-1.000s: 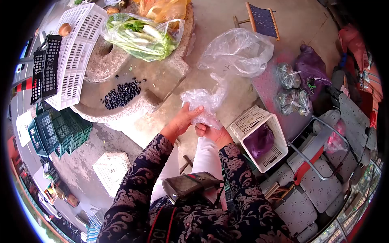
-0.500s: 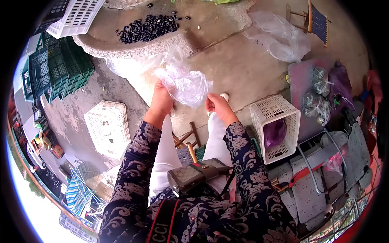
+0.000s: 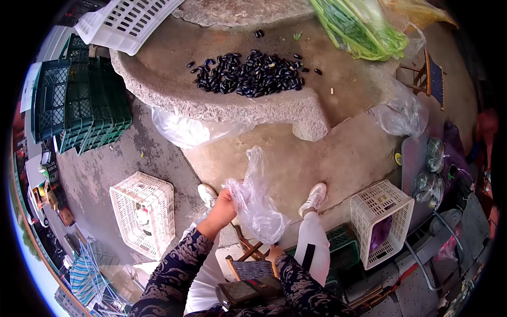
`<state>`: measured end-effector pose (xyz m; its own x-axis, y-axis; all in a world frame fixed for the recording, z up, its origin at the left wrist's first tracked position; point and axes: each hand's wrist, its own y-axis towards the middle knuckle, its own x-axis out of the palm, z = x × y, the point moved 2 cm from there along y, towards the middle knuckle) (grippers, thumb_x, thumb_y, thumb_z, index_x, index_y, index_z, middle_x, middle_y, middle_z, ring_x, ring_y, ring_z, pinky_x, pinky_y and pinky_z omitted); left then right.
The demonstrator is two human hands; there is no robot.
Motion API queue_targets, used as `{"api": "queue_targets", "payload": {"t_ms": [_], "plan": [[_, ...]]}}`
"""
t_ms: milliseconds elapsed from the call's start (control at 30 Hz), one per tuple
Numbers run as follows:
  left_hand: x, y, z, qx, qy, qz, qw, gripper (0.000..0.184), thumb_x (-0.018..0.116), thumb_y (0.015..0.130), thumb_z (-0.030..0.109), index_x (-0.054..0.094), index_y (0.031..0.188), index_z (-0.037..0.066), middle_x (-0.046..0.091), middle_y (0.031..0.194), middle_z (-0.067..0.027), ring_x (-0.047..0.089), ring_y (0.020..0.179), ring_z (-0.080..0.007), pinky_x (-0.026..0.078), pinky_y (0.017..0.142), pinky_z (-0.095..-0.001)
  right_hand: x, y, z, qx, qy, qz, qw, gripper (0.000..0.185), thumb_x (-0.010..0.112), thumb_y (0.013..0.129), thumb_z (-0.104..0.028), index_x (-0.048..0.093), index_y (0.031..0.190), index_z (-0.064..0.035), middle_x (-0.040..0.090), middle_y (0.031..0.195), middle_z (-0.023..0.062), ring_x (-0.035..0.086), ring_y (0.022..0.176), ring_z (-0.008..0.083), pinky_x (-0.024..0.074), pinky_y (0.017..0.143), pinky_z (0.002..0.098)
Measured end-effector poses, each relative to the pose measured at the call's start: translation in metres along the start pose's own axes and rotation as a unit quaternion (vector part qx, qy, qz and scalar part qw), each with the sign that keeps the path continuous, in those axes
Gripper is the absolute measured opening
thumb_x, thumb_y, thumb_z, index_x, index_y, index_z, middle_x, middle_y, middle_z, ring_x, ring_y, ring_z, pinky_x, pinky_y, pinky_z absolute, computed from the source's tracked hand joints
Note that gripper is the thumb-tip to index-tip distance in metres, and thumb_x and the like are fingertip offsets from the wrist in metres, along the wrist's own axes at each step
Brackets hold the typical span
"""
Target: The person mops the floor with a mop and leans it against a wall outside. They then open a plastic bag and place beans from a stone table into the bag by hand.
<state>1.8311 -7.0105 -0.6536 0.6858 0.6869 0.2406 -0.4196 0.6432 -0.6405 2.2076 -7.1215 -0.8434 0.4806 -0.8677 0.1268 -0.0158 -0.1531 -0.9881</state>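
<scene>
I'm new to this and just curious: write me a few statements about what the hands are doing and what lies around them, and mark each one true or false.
1. The left hand grips a clear plastic bag. True.
2. The dark beans lie inside a white crate. False: the dark beans lie loose on the stone slab.
3. The leafy greens are to the right of the dark beans. True.
4. The shoes are black. False: the shoes are white.
5. Something purple is in the right-hand crate. True.
6. The green crates stand at the far right of the view. False: the green crates are on the left.
</scene>
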Motion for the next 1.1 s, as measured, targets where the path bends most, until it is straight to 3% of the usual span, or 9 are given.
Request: {"api": "queue_targets", "payload": {"t_ms": [67, 167, 233, 367, 433, 633, 867, 967, 1100], "plan": [[-0.012, 0.01, -0.005, 0.03, 0.02, 0.016, 0.999, 0.012, 0.056, 0.082, 0.006, 0.059, 0.094, 0.005, 0.06, 0.084, 0.0034, 0.053, 0.076, -0.0053, 0.043, 0.068, -0.022, 0.025, 0.004, -0.002, -0.024, -0.032, -0.015, 0.999, 0.061, 0.064, 0.069, -0.033, 0.04, 0.119, -0.0069, 0.043, 0.117, 0.0205, 0.05, 0.102, 0.0354, 0.0443, 0.083, 0.0432], [-0.024, 0.029, -0.028, 0.018, -0.051, 0.065, 0.996, 0.012, 0.056, 0.082, 0.006, 0.059, 0.093, 0.006, 0.059, 0.083, 0.0036, 0.052, 0.075, -0.0051, 0.043, 0.067, -0.0219, 0.037, 0.017, 0.005, -0.033, -0.074, 0.015, 0.997, 0.03, 0.054, 0.082, -0.018, 0.054, 0.107, -0.0019, 0.052, 0.109, 0.0167, 0.055, 0.096, 0.0315, 0.0471, 0.082, 0.0395], [-0.026, 0.037, -0.034, 0.032, -0.05, 0.067, 0.996, 0.012, 0.056, 0.082, 0.007, 0.059, 0.093, 0.007, 0.058, 0.081, 0.0036, 0.051, 0.073, -0.0048, 0.043, 0.065, -0.0219, 0.029, 0.025, 0.003, -0.095, -0.13, 0.018, 0.987, 0.024, 0.055, 0.08, -0.017, 0.059, 0.097, -0.0007, 0.057, 0.097, 0.0167, 0.057, 0.089, 0.0314, 0.0484, 0.076, 0.0404], [-0.019, 0.036, -0.022, 0.056, -0.017, 0.07, 0.996, 0.013, 0.056, 0.082, 0.007, 0.059, 0.094, 0.006, 0.059, 0.082, 0.0032, 0.051, 0.072, -0.0049, 0.043, 0.064, -0.0219, -0.012, 0.013, -0.034, -0.306, -0.167, 0.044, 0.936, 0.022, 0.058, 0.073, -0.019, 0.063, 0.082, 0.0012, 0.061, 0.082, 0.0174, 0.059, 0.078, 0.0325, 0.0489, 0.066, 0.042], [-0.019, 0.028, -0.011, 0.073, -0.01, 0.071, 0.995, 0.013, 0.056, 0.082, 0.007, 0.059, 0.094, 0.006, 0.059, 0.082, 0.0028, 0.052, 0.072, -0.005, 0.043, 0.064, -0.0219, -0.053, 0.007, -0.063, -0.318, -0.182, 0.0, 0.931, 0.029, 0.06, 0.064, -0.025, 0.059, 0.082, -0.002, 0.06, 0.08, 0.0164, 0.058, 0.075, 0.0319, 0.0456, 0.065, 0.0426], [-0.041, 0.005, -0.001, 0.137, -0.054, 0.092, 0.985, 0.012, 0.055, 0.082, 0.006, 0.059, 0.093, 0.006, 0.06, 0.082, 0.0017, 0.053, 0.073, -0.0058, 0.043, 0.065, -0.0221, -0.146, -0.007, -0.122, -0.417, -0.004, 0.097, 0.904, 0.034, 0.059, 0.069, -0.027, 0.058, 0.094, -0.0043, 0.061, 0.089, 0.0142, 0.058, 0.082, 0.0288, 0.0459, 0.072, 0.0373], [-0.048, -0.01, -0.008, 0.175, -0.1, 0.115, 0.973, 0.019, 0.055, 0.079, -0.002, 0.057, 0.097, 0.005, 0.061, 0.09, -0.0015, 0.057, 0.081, -0.0104, 0.045, 0.07, -0.0242, -0.173, 0.004, -0.139, -0.366, -0.015, -0.204, 0.908, 0.043, 0.054, 0.079, -0.028, 0.053, 0.114, -0.0038, 0.059, 0.104, 0.0093, 0.053, 0.094, 0.0166, 0.0427, 0.079, 0.0302], [-0.049, -0.001, -0.017, 0.199, -0.092, 0.118, 0.969, 0.023, 0.053, 0.078, -0.004, 0.056, 0.098, 0.005, 0.06, 0.092, -0.0022, 0.057, 0.082, -0.0111, 0.046, 0.071, -0.0245, -0.2, 0.013, -0.133, -0.366, -0.109, -0.243, 0.891, 0.043, 0.05, 0.082, -0.027, 0.051, 0.115, -0.0002, 0.055, 0.113, 0.0095, 0.051, 0.097, 0.0169, 0.0393, 0.085, 0.0298], [-0.056, 0.02, -0.041, 0.233, -0.075, 0.101, 0.964, 0.027, 0.05, 0.075, -0.007, 0.056, 0.099, 0.004, 0.06, 0.093, -0.0029, 0.057, 0.083, -0.0125, 0.045, 0.072, -0.0252, -0.2, 0.073, -0.107, -0.418, 0.014, -0.155, 0.895, 0.043, 0.048, 0.083, -0.028, 0.053, 0.112, 0.0032, 0.057, 0.111, 0.0084, 0.051, 0.098, 0.0173, 0.0373, 0.088, 0.0299]]}}
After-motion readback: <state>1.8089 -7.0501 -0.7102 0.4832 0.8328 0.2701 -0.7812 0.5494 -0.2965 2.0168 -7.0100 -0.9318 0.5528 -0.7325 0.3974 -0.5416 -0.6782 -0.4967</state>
